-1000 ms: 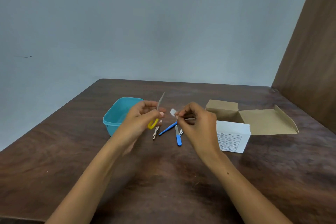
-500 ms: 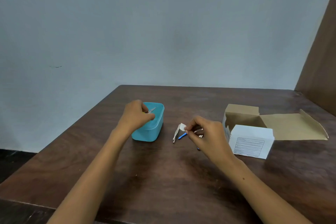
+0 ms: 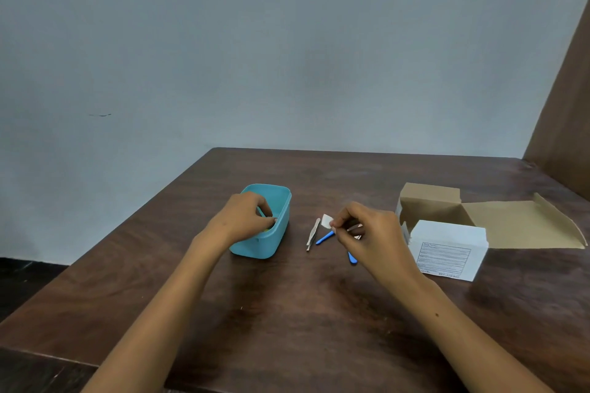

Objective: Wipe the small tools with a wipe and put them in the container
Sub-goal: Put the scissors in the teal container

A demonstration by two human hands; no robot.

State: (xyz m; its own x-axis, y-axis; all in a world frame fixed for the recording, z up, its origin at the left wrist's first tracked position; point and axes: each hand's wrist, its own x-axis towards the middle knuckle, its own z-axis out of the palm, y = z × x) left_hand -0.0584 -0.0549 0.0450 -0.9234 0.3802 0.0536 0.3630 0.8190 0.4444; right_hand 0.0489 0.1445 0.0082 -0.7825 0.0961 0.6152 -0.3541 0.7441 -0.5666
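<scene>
1. Dark wood grain runs across the bench (image 3: 319, 313) under my arms, and a plain grey-blue wall (image 3: 287, 41) fills the upper frame behind it.
2. On my left hand (image 3: 242, 220), the fingers (image 3: 266, 210) are curled down inside the teal container (image 3: 281, 220), left of centre in the frame. A sliver of yellow shows beneath them, but I cannot tell whether they are gripping it or have let go.
3. On my right hand (image 3: 367, 233), thumb and forefinger are pinched closed on a small white wipe (image 3: 326, 221), which sticks out to the left of my fingertips.
4. Just left of that hand, a slim metal tool (image 3: 313, 234) lies on the bench, apart from the container.
5. Beside it, a blue-handled tool (image 3: 325, 238) pokes out from under my right hand, and another blue tip (image 3: 352, 258) shows below my palm. Something pale and metallic sits behind my knuckles, too hidden to name.
6. Further right in the frame stands a white labelled box (image 3: 447, 249), close to my right wrist.
7. Behind it, an open cardboard box (image 3: 447, 207) lies with its flap (image 3: 526, 223) spread toward the right edge.
</scene>
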